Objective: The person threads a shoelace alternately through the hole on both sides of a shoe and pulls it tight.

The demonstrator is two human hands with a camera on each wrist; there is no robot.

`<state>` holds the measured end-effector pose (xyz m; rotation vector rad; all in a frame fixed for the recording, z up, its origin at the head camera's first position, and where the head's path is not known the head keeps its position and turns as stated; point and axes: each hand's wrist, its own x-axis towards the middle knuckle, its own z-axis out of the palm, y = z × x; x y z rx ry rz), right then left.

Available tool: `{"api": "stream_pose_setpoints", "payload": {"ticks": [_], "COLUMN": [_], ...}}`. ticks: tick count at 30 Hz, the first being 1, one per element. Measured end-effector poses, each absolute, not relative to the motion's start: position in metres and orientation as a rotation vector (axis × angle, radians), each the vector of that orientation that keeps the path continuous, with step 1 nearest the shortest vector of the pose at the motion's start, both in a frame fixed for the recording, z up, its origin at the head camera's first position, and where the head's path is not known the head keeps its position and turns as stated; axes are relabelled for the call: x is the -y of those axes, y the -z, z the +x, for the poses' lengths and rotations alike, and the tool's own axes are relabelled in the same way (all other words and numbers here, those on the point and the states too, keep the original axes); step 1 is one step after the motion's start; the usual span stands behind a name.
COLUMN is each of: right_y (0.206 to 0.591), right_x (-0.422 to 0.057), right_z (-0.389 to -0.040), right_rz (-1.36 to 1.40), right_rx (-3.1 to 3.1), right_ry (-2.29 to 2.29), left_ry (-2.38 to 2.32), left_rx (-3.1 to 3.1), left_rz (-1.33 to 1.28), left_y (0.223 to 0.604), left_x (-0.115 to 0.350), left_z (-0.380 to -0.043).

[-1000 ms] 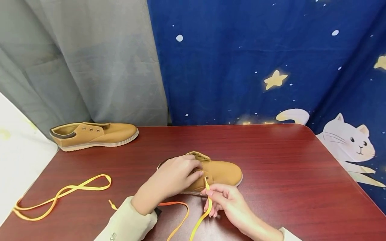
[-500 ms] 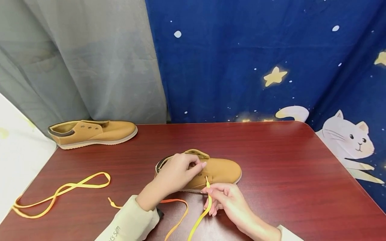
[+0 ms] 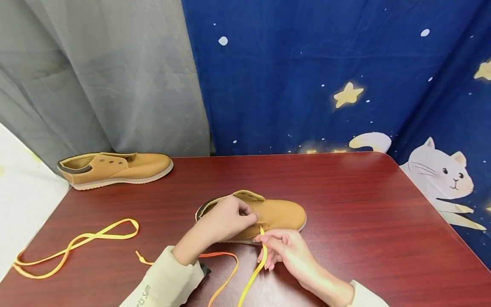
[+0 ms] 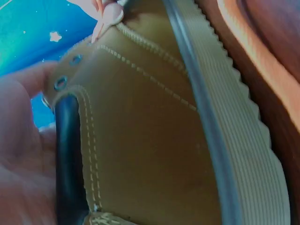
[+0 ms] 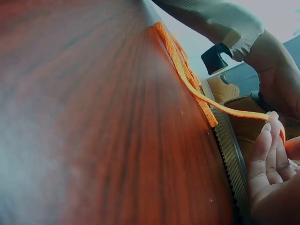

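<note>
A tan leather shoe (image 3: pixel 287 214) lies on the table, its toe to the right. My left hand (image 3: pixel 224 219) reaches over its opening and holds the near eyelet flap; the left wrist view shows that flap with its metal eyelets (image 4: pixel 61 83) beside my fingers. My right hand (image 3: pixel 287 251) pinches a yellow-orange shoelace (image 3: pixel 251 279) near its tip between thumb and finger. The tip is at the flap's eyelet nearest the toe. In the right wrist view the lace (image 5: pixel 234 112) runs from the table up to my fingertips.
A matching shoe (image 3: pixel 147 168) without a lace stands at the table's back left. Another yellow shoelace (image 3: pixel 73 247) lies looped at the left. An orange stretch of lace (image 3: pixel 232 273) curves in front of the shoe. Curtains (image 3: pixel 307 76) hang behind the dark red table (image 3: pixel 345 192).
The lace tip has gone further into the eyelet, and my right fingers have come closer to the flap. My left thumb and fingers have shifted slightly on the shoe.
</note>
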<state>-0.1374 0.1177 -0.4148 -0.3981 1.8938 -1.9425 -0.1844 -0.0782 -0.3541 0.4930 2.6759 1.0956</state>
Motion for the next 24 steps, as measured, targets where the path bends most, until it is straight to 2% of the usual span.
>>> {"api": "stream_pose_setpoints", "payload": {"ticks": [9, 15, 20, 24], "right_y": [0.409, 0.403, 0.395, 0.389], "right_x": [-0.119, -0.121, -0.129, -0.134], "right_z": [-0.144, -0.148, -0.152, -0.153], "right_rz": [-0.416, -0.423, -0.497, -0.533], "right_rx": [-1.916, -1.956, -2.171, -2.587], "right_ry": [1.884, 1.791, 1.651, 1.522], "left_ry": [-1.058, -1.119, -1.084, -1.09], "left_rx": [-2.575, -2.582, -2.671, -2.717], "left_rz": [0.628, 0.599, 0.584, 0.591], "left_y": [0.349, 0.349, 0.349, 0.349], "left_x": [0.081, 0.079, 0.073, 0.071], "left_z": [-0.184, -0.183, -0.178, -0.177]}}
